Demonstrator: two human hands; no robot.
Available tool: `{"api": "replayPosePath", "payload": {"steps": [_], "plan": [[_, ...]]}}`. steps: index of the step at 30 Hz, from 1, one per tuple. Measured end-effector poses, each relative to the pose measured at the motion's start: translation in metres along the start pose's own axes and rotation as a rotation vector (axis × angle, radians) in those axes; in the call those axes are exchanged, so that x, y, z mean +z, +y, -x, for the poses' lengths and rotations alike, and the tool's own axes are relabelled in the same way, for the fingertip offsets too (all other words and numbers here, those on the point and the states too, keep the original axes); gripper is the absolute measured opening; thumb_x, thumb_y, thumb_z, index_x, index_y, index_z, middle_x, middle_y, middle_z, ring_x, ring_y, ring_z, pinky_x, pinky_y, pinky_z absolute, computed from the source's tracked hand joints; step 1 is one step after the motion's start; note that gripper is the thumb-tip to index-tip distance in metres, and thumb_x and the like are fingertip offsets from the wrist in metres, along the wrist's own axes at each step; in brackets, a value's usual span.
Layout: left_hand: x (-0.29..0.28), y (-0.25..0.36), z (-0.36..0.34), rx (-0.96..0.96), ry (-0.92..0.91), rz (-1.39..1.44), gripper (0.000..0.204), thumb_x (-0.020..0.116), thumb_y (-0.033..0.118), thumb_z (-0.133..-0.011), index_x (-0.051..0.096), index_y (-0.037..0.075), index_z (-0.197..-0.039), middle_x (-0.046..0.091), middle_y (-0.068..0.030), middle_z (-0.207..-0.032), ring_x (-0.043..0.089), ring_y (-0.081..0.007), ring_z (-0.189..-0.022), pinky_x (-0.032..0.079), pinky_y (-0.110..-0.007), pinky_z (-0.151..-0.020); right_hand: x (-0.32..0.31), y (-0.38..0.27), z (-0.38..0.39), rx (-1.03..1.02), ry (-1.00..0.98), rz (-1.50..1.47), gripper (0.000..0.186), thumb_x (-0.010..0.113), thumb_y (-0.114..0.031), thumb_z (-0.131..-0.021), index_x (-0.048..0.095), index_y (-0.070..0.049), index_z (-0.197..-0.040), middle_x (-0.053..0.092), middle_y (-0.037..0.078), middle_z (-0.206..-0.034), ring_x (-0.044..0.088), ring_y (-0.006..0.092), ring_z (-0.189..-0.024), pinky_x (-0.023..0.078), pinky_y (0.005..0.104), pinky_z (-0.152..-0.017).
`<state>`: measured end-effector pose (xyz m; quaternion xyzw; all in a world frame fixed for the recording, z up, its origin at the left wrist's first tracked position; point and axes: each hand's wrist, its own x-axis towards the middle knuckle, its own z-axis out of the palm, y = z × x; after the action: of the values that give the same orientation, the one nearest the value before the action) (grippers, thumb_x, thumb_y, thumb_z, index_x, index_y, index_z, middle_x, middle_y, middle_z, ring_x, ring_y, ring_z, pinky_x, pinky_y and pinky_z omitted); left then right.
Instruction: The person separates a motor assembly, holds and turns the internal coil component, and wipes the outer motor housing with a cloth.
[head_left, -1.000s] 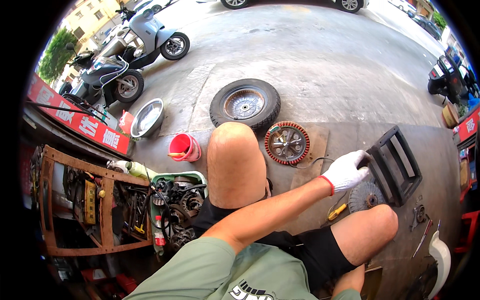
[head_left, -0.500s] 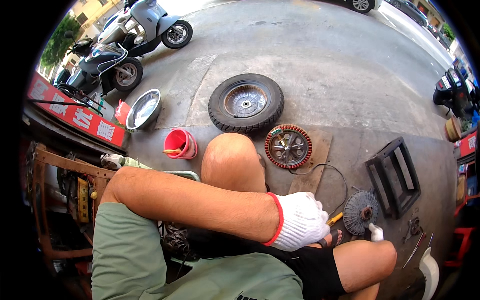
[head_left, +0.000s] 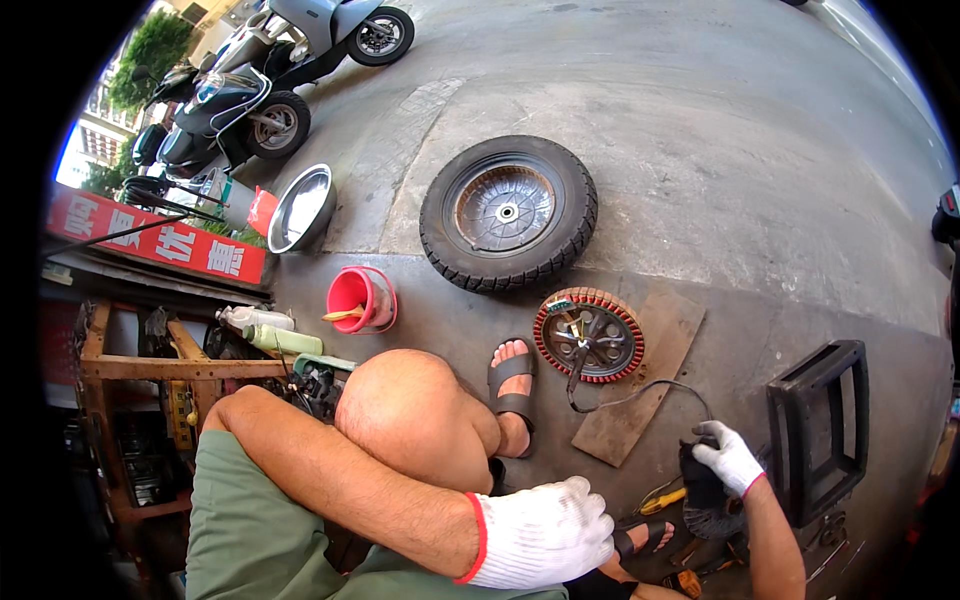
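Note:
My left hand [head_left: 548, 538], in a white knit glove with a red cuff, is closed in front of my body. What it holds, if anything, is hidden. My right hand [head_left: 728, 459], gloved alike, grips a soft-looking black piece [head_left: 699, 478], perhaps a cloth, above the finned round grey cover [head_left: 716, 522]. The hand and the black piece hide part of that cover. A yellow-handled tool [head_left: 663, 501] lies beside it. Farther off, a motor stator [head_left: 590, 335] with red windings rests partly on a wooden board [head_left: 640, 400]; its black cable [head_left: 655, 383] runs toward my right hand.
A tyred wheel [head_left: 508, 213] lies flat beyond the stator. A red bucket [head_left: 362, 300] and a metal basin [head_left: 302, 209] stand to the left, near parked scooters [head_left: 235, 115]. At right is a black frame [head_left: 819, 430], with loose tools [head_left: 833, 530] near it. A rusty rack [head_left: 190, 368] stands at left.
The view has shifted. My right hand has risen from the cover's near edge to above it, now with the black piece. My left hand has drawn back toward me, away from the cover.

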<state>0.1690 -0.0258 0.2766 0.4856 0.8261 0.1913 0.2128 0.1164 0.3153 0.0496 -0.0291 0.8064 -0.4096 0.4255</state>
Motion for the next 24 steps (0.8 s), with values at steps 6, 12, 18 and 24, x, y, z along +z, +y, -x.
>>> {"api": "replayPosePath", "payload": {"steps": [6,12,18,24], "plan": [[-0.036,-0.052,-0.042,-0.088,0.059,-0.052,0.013,0.057,0.021,-0.082,0.058,0.009,-0.085,0.055,-0.0028,-0.077,0.056,-0.0194,-0.072,0.043,-0.032,-0.066,0.005,0.01,-0.057,-0.131,0.07,0.153,0.044,0.07,-0.015,-0.084,0.059,0.003,-0.123,0.065,0.025,-0.116,0.066,0.0381,-0.104,0.053,0.0416,-0.091],[-0.023,-0.09,-0.084,-0.261,0.043,0.181,0.02,0.065,0.029,-0.079,0.066,0.009,-0.082,0.062,-0.0054,-0.078,0.061,-0.0222,-0.074,0.045,-0.034,-0.069,-0.036,-0.005,-0.079,-0.174,-0.012,0.465,0.033,0.068,-0.011,-0.083,0.063,0.001,-0.114,0.069,0.022,-0.104,0.068,0.0378,-0.097,0.054,0.0426,-0.087],[-0.032,-0.088,-0.088,-0.38,-0.128,0.518,0.018,0.067,0.025,-0.078,0.069,0.009,-0.086,0.068,-0.0101,-0.082,0.068,-0.0298,-0.081,0.052,-0.041,-0.072,-0.044,-0.115,-0.022,-0.101,-0.02,0.245,0.029,0.066,-0.007,-0.084,0.063,0.0,-0.112,0.069,0.023,-0.102,0.068,0.0383,-0.096,0.054,0.0425,-0.086],[-0.032,-0.059,-0.056,-0.616,-0.218,0.894,0.026,0.063,0.025,-0.08,0.071,0.011,-0.1,0.073,-0.0162,-0.092,0.07,-0.0381,-0.087,0.054,-0.049,-0.076,-0.037,-0.261,0.133,0.278,-0.051,-0.37,0.033,0.057,-0.002,-0.095,0.057,0.006,-0.126,0.067,0.013,-0.113,0.063,0.0192,-0.1,0.05,0.0306,-0.091]]}}
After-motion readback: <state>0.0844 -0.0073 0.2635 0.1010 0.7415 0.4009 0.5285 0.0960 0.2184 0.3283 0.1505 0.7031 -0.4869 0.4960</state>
